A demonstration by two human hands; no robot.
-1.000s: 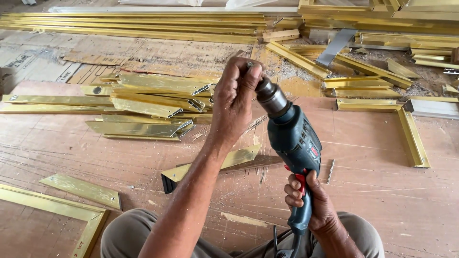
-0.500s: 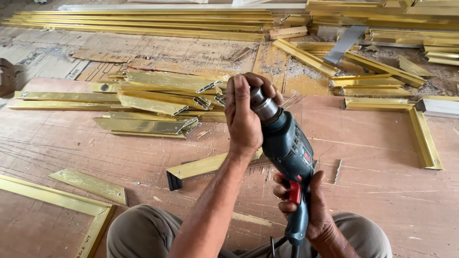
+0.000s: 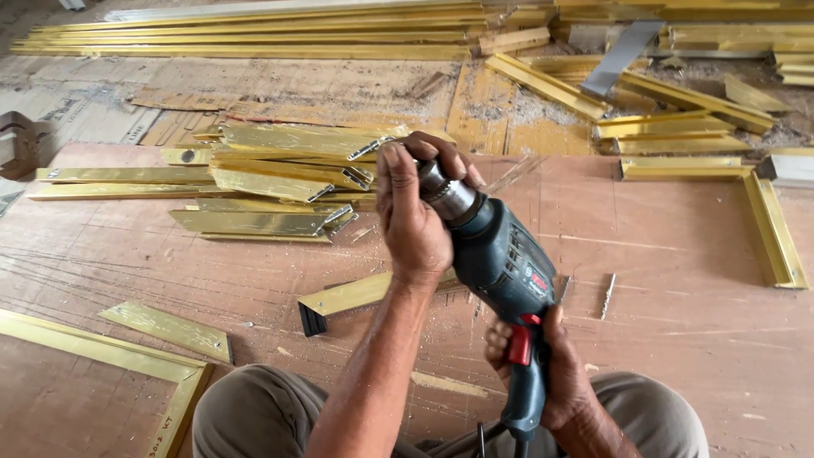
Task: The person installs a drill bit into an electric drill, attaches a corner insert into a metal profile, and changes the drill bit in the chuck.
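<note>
We look down at our two bare hands holding a teal electric drill [image 3: 500, 263] above a reddish plywood floor [image 3: 670, 254]. Our right hand [image 3: 543, 373], at 5 o'clock in the view, has its grip closed around the drill's handle, next to the red trigger. Our left hand [image 3: 415, 212], near the centre, has its grip wrapped around the silver chuck [image 3: 445, 193] at the drill's front end, which points toward 11 o'clock. Under the drill a short gold moulding piece [image 3: 356, 295] lies on the floor. A pile of gold moulding offcuts [image 3: 271, 178] sits at 10 o'clock, and a joined gold frame corner [image 3: 767, 220] lies at 3 o'clock. Our knees in grey trousers [image 3: 254, 416] show at 6 o'clock.
</note>
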